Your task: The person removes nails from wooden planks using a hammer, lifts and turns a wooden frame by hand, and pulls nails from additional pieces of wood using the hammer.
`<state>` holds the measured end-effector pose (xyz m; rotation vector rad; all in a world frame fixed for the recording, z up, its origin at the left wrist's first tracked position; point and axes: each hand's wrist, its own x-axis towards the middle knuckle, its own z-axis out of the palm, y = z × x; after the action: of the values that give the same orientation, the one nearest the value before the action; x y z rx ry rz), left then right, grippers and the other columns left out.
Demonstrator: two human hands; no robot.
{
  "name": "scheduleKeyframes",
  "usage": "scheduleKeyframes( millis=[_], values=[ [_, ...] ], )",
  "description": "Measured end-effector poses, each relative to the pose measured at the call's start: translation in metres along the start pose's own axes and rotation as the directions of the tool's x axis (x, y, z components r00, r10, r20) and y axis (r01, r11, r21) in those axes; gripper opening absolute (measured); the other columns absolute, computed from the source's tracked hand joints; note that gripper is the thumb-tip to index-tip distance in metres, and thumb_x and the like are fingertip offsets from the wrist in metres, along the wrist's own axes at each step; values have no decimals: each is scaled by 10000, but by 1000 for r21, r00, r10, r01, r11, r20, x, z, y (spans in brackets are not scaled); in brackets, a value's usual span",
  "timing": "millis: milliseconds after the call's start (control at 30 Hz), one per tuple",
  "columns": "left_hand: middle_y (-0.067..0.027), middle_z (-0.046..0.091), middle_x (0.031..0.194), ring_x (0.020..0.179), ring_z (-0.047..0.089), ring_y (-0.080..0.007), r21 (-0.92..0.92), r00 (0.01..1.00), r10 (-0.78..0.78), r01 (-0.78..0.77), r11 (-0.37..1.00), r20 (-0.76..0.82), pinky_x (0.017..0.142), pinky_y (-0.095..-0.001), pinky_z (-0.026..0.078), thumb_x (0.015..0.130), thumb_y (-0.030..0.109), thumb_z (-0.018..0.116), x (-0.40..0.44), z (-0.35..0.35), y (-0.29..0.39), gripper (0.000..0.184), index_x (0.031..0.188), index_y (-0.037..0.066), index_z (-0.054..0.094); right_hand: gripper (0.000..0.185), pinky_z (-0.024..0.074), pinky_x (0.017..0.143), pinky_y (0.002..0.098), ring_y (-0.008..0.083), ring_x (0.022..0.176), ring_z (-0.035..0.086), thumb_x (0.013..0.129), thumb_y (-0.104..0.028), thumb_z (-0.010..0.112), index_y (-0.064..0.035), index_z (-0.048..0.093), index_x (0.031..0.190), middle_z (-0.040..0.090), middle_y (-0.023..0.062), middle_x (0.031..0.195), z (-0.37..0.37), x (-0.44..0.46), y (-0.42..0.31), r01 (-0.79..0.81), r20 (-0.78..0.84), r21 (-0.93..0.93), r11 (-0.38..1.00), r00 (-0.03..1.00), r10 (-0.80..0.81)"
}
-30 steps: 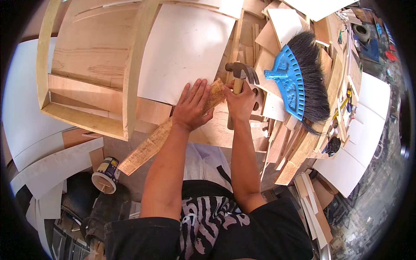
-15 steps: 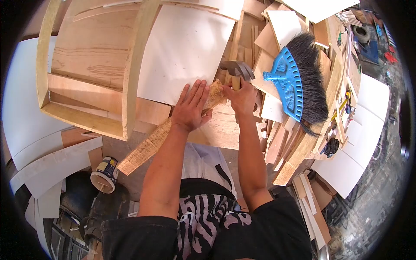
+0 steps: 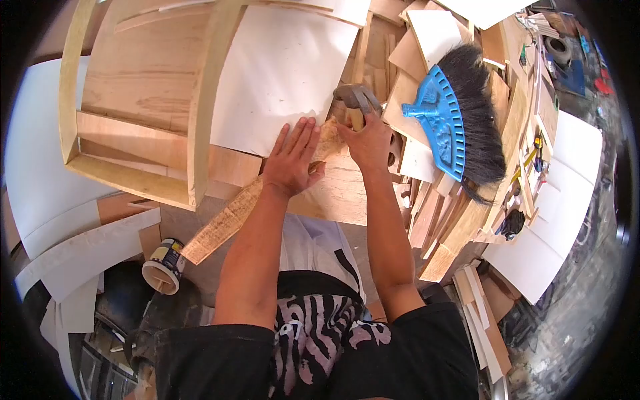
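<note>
My left hand [image 3: 291, 157] lies flat with its fingers stretched out, pressing on a long rough wooden batten [image 3: 222, 225]. The batten runs slantwise from the lower left to just beside my right hand, and my left hand covers its middle. In my right hand [image 3: 371, 142] a claw hammer [image 3: 359, 98] is gripped close under its metal head. The hammer's head points up and away from me, and most of its handle is hidden by the hand. Both hands are over a plywood surface [image 3: 337, 195], near the batten's upper end.
A wooden frame [image 3: 200, 113] stands at the left beside a white panel [image 3: 280, 73]. On the right a blue broom head [image 3: 440, 123] with black bristles rests on wood offcuts [image 3: 427, 217]. A plastic tub [image 3: 163, 267] is at the lower left.
The hammer's head has turned slightly and shifted a little up and to the left. My left hand stays flat on the batten. The whole view has shifted slightly.
</note>
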<state>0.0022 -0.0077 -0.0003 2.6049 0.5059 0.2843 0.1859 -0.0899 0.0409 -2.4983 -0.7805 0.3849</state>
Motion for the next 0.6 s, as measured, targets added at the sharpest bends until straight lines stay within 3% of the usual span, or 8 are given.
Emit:
scheduleKeyframes(
  millis=[167,233,267,300,333,433,533,600],
  values=[
    [-137,414,1634,1526,373,-282,0,999,1,-1,1000,-43,1260,-504,279,854,365,730,-1,-1,0,849,1565,34,404,379,541,634,415,295,613,676,810,-338,846,11,722,895,691,159,702,-9,-19,-3,-62,11,118,991,998,61],
    [-137,420,1631,1526,374,-280,-4,999,-9,9,1000,-47,1259,-502,281,845,364,739,-1,1,-1,848,1556,33,418,382,523,587,399,253,573,658,914,-345,766,25,694,857,685,148,704,-20,-31,-10,-101,-16,177,979,994,105],
    [-136,425,1627,1525,374,-277,-8,999,-10,10,1000,-50,1258,-500,284,835,363,749,-1,1,0,846,1547,33,432,391,503,543,375,205,547,640,1004,-351,666,33,674,930,675,127,703,-11,-43,10,-35,-11,189,981,999,38],
    [-136,425,1627,1525,374,-277,-10,998,-13,12,1000,-56,1258,-500,284,835,363,749,-1,0,0,846,1547,33,432,391,503,543,375,205,547,640,1004,-351,666,33,674,930,675,127,703,-11,-52,10,-30,-12,185,982,999,33],
    [-133,432,1623,1523,377,-275,-14,999,-29,29,999,-22,1259,-498,284,834,362,749,0,-1,1,837,1540,32,443,400,506,637,460,348,674,655,1016,-345,655,54,656,1000,677,207,779,-11,-60,5,-114,24,286,951,993,111],
    [-124,438,1621,1521,381,-268,-19,999,-40,40,999,-7,1262,-495,281,833,359,748,2,-1,0,829,1537,37,450,383,505,748,568,523,841,665,1059,-319,587,62,611,1099,678,310,890,-17,-69,-10,-187,110,336,923,981,159],
    [-112,436,1624,1522,380,-261,-22,999,-41,41,999,-25,1266,-492,277,832,355,746,-1,2,0,834,1546,50,441,400,505,772,583,529,886,664,1064,-320,577,72,597,1142,676,327,948,-9,-69,-4,-76,120,208,975,991,51],
    [-107,435,1625,1523,379,-258,-25,999,-43,43,999,-19,1268,-491,275,830,354,745,-2,2,0,840,1551,56,436,362,486,638,514,415,643,647,1062,-314,581,44,632,1091,658,222,712,-12,-70,-9,-26,143,99,995,990,11]
  ],
)
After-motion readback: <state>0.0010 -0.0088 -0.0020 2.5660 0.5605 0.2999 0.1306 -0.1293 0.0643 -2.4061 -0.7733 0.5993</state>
